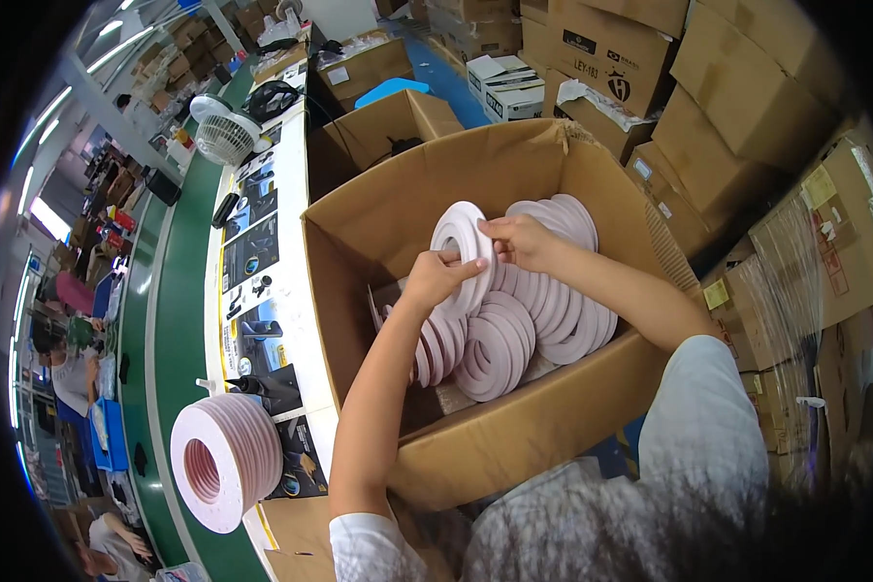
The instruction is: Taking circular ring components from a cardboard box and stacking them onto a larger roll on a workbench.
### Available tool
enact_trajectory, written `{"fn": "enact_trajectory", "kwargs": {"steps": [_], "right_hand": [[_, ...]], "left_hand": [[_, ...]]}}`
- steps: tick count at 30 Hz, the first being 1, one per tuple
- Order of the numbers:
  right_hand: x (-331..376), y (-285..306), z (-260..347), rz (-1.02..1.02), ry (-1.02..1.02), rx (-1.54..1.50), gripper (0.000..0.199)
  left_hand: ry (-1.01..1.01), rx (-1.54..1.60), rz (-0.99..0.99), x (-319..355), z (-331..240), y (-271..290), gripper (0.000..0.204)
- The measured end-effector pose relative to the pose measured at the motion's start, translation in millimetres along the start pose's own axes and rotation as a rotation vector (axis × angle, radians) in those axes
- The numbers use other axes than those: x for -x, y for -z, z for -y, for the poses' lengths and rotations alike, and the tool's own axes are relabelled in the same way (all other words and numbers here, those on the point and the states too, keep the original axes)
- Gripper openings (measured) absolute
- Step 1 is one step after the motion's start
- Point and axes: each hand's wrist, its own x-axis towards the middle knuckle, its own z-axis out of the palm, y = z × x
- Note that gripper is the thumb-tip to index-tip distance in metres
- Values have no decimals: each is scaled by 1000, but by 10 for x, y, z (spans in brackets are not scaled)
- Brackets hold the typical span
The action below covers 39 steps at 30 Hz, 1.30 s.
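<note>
Box walls (359, 291) and stacked rings (543, 301) crowd the hands; above is open.

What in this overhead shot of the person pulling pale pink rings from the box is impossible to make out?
- Head view: floor of the large open cardboard box, covered by rows of pale pink flat rings.
- Left hand and right hand: fingertips hidden behind the lifted pink ring.
- People at the far left: bent small by the fisheye rim.
</note>
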Motion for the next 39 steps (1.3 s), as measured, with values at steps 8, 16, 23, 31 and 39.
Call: {"fn": "enact_trajectory", "kwargs": {"steps": [8, 16, 23, 31, 39], "right_hand": [[38, 289, 410, -118, 86, 131, 23], [101, 268, 540, -174, 213, 251, 27], [46, 439, 489, -66, 115, 40, 24], [71, 463, 299, 147, 318, 329, 72], [121, 456, 348, 91, 13, 437, 50]], "left_hand": [[107, 708, -32, 48, 101, 591, 56], [180, 501, -194, 72, 6, 663, 43], [151, 413, -228, 121, -66, 673, 36], [124, 478, -237, 174, -100, 699, 34], [103, 509, -236, 139, -85, 665, 37]]}}
